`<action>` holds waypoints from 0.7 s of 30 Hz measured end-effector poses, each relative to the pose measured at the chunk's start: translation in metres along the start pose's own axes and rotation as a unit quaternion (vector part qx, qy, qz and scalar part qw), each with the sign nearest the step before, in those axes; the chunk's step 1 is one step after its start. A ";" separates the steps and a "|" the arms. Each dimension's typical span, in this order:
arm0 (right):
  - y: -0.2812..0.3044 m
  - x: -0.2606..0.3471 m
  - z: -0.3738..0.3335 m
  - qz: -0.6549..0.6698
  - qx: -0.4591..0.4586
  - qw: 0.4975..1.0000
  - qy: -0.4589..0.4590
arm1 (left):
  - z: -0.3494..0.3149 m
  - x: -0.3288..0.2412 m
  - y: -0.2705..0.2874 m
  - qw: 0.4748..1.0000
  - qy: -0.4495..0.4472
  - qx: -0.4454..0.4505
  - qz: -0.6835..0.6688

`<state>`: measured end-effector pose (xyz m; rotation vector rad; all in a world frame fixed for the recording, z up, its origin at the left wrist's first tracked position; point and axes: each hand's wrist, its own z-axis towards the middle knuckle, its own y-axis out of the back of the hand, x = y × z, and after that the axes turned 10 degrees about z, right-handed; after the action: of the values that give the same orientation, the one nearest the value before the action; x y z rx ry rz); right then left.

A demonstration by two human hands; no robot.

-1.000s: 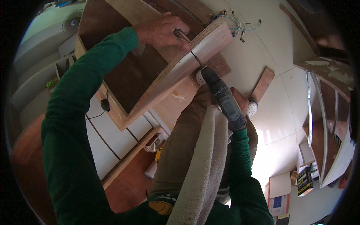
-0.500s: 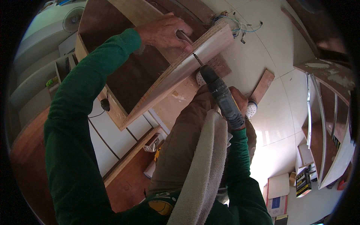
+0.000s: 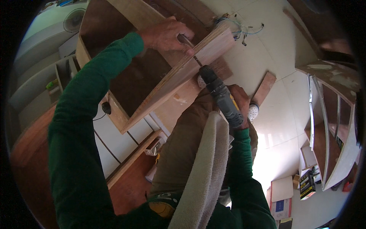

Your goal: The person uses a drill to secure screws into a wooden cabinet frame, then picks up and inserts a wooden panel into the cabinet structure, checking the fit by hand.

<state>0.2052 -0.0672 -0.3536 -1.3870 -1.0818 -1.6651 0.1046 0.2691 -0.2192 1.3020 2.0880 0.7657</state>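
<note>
Head view, looking down along the body. Left hand (image 3: 166,35) reaches forward at the end of a green sleeve, fingers curled down over the top of a plywood panel (image 3: 179,78) and closed on a thin dark rod-like piece at the panel's upper edge; what exactly that piece is cannot be told. The panel is the near, light-edged wall of an open wooden box frame (image 3: 114,61) with a dark brown inside, tilted across the upper middle of the picture. Right hand (image 3: 240,105) is wrapped tight around the grip of a cordless drill (image 3: 219,93), dark grey with a yellow patch, fingers fully closed on it. The drill's nose points up and left, its bit touching the panel's edge just below the left hand. A pale cloth (image 3: 204,171) hangs over the person's raised knee, directly under the drill hand, and the knee sits against the lower part of the panel. Beyond the frame, loose wires (image 3: 240,30), blue and white, lie on the pale tiled floor (image 3: 282,126). A short wooden offcut (image 3: 265,87) lies on the floor just right of the drill hand. At far right, curved shelving (image 3: 328,129); at lower right, cardboard boxes (image 3: 282,194) on the floor.
</note>
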 end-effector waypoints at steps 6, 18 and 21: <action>0.004 -0.008 -0.006 -0.020 0.025 0.999 -0.023 | -0.003 0.008 -0.014 0.996 -0.066 -0.056 0.003; 0.084 0.036 -0.073 -0.190 0.049 0.980 -0.040 | -0.122 -0.005 -0.058 0.835 0.135 -0.495 -0.200; 0.105 0.085 -0.108 -0.162 -0.005 0.945 -0.284 | -0.252 0.062 -0.118 0.753 0.323 -0.552 -0.154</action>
<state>0.2417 -0.2087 -0.2616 -1.8346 -1.7023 -1.5171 -0.1678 0.2391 -0.1412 -0.0013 1.6000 2.0434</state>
